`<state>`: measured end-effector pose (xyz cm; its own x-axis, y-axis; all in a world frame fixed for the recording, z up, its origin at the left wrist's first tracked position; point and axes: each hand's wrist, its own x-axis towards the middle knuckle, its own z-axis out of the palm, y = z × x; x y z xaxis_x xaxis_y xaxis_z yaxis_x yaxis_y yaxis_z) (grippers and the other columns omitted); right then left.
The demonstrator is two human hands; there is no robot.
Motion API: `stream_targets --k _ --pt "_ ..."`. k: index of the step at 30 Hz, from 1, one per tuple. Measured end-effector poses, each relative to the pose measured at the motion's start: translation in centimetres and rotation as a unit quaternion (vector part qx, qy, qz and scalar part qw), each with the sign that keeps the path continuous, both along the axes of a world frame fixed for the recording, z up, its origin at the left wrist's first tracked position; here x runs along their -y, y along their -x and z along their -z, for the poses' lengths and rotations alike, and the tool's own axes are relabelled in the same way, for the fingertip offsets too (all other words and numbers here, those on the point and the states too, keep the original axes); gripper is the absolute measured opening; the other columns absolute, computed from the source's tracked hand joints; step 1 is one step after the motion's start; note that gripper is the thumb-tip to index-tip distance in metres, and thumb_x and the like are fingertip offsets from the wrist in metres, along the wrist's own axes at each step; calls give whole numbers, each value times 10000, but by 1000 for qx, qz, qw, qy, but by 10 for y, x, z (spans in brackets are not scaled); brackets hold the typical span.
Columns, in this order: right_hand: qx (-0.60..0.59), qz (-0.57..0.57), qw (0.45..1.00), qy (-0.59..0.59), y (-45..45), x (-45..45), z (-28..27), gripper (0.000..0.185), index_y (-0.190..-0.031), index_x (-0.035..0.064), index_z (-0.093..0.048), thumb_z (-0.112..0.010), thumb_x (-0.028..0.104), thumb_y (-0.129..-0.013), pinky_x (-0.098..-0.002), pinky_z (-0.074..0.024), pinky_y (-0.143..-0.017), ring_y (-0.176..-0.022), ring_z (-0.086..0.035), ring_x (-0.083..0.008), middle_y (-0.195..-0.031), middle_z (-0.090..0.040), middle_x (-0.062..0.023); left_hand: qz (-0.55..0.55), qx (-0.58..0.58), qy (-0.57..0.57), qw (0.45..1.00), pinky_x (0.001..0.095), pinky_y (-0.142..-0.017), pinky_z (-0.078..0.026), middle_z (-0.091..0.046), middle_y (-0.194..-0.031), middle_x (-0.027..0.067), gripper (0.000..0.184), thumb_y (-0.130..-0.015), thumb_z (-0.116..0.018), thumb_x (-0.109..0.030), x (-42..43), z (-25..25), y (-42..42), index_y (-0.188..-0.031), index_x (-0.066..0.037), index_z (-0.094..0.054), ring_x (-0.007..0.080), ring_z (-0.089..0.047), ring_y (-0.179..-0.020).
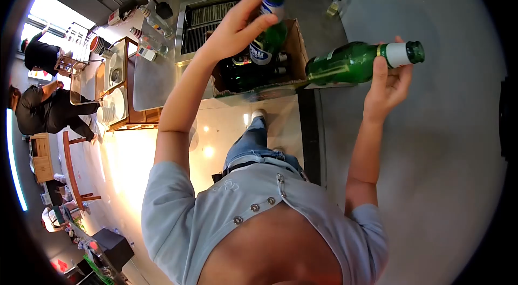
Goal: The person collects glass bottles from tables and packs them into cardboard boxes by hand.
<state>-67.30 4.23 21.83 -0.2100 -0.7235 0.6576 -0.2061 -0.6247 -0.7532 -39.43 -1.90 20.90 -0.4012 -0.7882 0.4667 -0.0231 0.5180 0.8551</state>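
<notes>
My left hand (237, 28) is raised at the neck of a green bottle (268, 42) with a blue and white label, its fingers curled round the neck. That bottle stands tilted over a cardboard box (295, 53), inside which more dark green bottles (243, 75) lie. On the other side, my right hand (389, 82) grips a second green bottle (345, 62) around its white-wrapped neck. This bottle lies nearly sideways in the view, its base by the box's right edge and its mouth pointing right.
The box rests on a steel counter (318, 1) with a grill (210, 15) set into it. Clear bottles (154, 42) stand at its left, a small bottle (335, 4) at the right. Plates (114, 102) sit on a wooden shelf. Two people in dark clothes (46, 104) are at far left.
</notes>
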Motion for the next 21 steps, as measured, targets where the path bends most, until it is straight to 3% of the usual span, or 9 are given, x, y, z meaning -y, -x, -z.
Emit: stream_targets --k 1,2,4,6,14,16,17,21 --pt "18 11 1000 15 -9 12 -1 500 -1269 -82 -447 -662 137 -874 -287 -465 -835 -911 -570 -146 -1031 -594 -103 -25 93 23 995 274 -908 -408 -567 -1128 51 508 -956 -542 -186 16 15 -9 -1394 -28 -340 125 -527 -1033" --pt "36 23 999 29 -17 23 -2 509 -1276 -82 -437 -662 137 -875 -293 -470 -839 -919 -573 -155 -1043 -591 -107 -17 124 11 992 307 -912 -424 -567 -1173 95 540 -931 -590 -208 25 25 -14 -1375 -1 -363 165 -531 -1072" --pt "34 25 999 24 -27 41 0 517 -1278 -82 -426 -664 134 -873 -311 -479 -853 -952 -578 -176 -1074 -583 -119 -17 207 121 971 340 -926 -433 -553 -1218 163 551 -908 -621 -236 41 41 -16 -1339 28 -403 245 -547 -1102" --pt "31 46 998 8 -37 58 4 491 -1258 -79 -441 -664 126 -871 -318 -480 -865 -986 -575 -186 -1132 -563 -136 63 222 30 972 373 -945 -426 -532 -1214 221 568 -896 -622 -276 51 54 -17 -1314 50 -419 338 -545 -1107" --pt "47 83 993 -65 -58 103 16 445 -1223 -55 -463 -668 112 -865 -308 -520 -838 -984 -591 -187 -1266 -506 -162 212 312 -76 923 410 -929 -437 -546 -1181 212 552 -923 -557 -366 65 101 -4 -1305 15 -440 381 -543 -1075" --pt "66 63 991 -100 -62 111 20 453 -1223 -49 -460 -678 109 -858 -299 -522 -830 -1006 -591 -193 -1275 -503 -158 220 335 -90 911 430 -926 -441 -566 -1162 215 533 -924 -539 -379 66 122 5 -1302 -15 -448 390 -549 -1069" --pt "62 52 992 -94 -66 114 25 450 -1252 -55 -449 -649 99 -879 -324 -469 -938 -1087 -563 -202 -1272 -499 -146 221 332 -95 912 430 -926 -441 -566 -1162 215 533 -924 -539 -379 65 134 10 -1302 -15 -448 390 -549 -1069" --pt "51 -20 992 -114 -74 130 49 412 -1237 -23 -438 -630 40 -878 -329 -486 -932 -1117 -533 -199 -1270 -495 -142 229 384 -134 884 442 -927 -434 -563 -1170 240 552 -916 -544 -373 63 181 29 -1307 1 -435 399 -550 -1069"
